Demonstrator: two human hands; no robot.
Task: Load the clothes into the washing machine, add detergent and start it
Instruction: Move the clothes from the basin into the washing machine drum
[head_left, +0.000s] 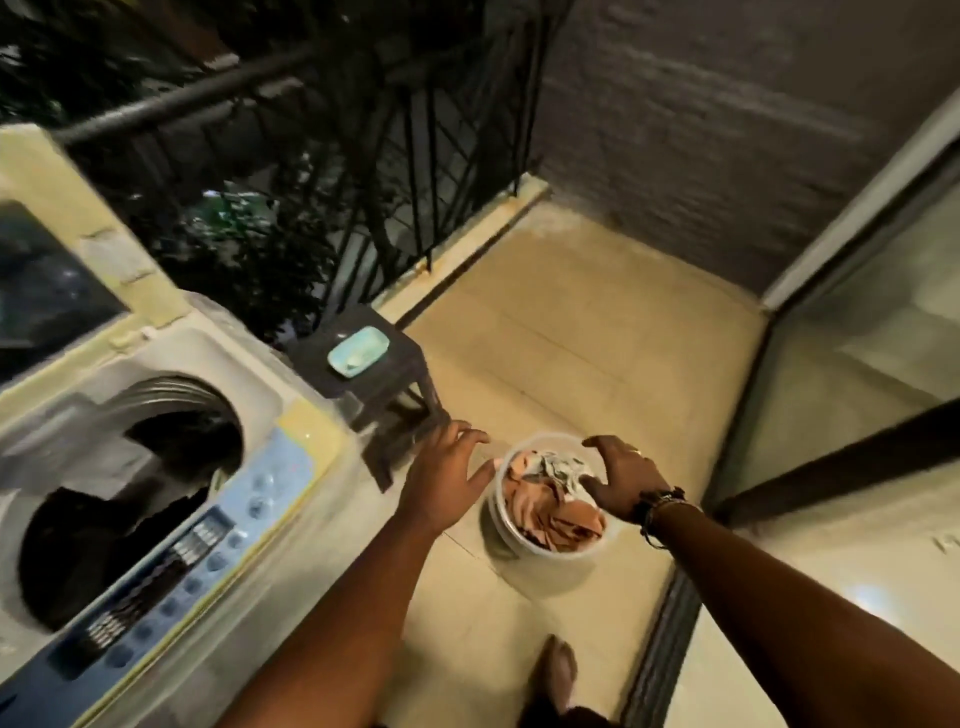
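White plastic bucket (540, 545) stands on the tiled floor (597, 332), filled with crumpled pink and pale clothes (545, 499). Both hands reach over it. The left hand (441, 478) is just beside the bucket's left rim; the right hand (618, 478) is above the right rim, over the clothes.

To the left of the bucket stands the top-loading washing machine (156, 467) with its lid (57, 249) raised. Dark laundry (104, 530) lies in the drum. The blue control panel (197, 545) runs along the machine's near edge. A dark stool (374, 374) stands between the machine and the bucket, carrying a pale blue soap dish (358, 351). A metal railing (363, 156) closes the far side; a glass door (857, 374) stands at the right. A bare foot (561, 670) rests on the floor near the bucket.

Fingers (462, 434) of the left hand are spread and hold nothing. Right-hand fingers are spread and slightly bent; whether they touch the clothes cannot be determined. A bracelet (660, 501) sits on the right wrist.
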